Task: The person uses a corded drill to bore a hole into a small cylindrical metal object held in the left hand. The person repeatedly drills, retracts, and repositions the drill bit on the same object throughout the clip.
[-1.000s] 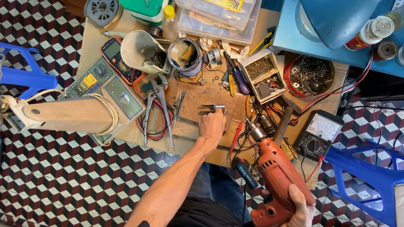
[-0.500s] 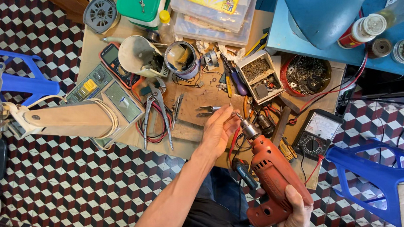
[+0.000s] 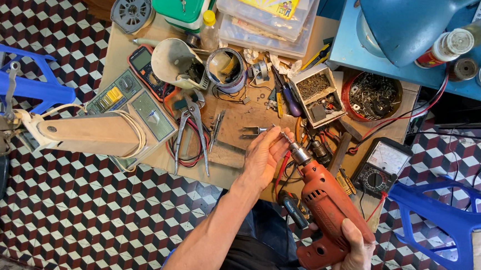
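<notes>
A red electric drill [image 3: 328, 207] points up and left over the wooden workbench [image 3: 123, 55], and my right hand [image 3: 352, 257] grips its handle near the bottom. Its chuck and thin bit [image 3: 291, 145] reach toward a small metal piece [image 3: 252, 132] lying on a wooden block [image 3: 247, 119]. My left hand [image 3: 264, 156] rests at the block's near edge, fingers pinched on the metal piece beside the bit's tip.
Pliers [image 3: 192, 126], a screwdriver [image 3: 287, 99], a tin [image 3: 225, 68], a box of screws [image 3: 316, 92], a red bowl of parts [image 3: 372, 96] and two meters [image 3: 380, 167] crowd the bench. Blue plastic chairs [image 3: 441, 219] stand at both sides on the checkered floor.
The drill has risen and tilted toward the block, its bit now close to the metal piece. My left hand has slid down and right, closing around the piece beside the bit.
</notes>
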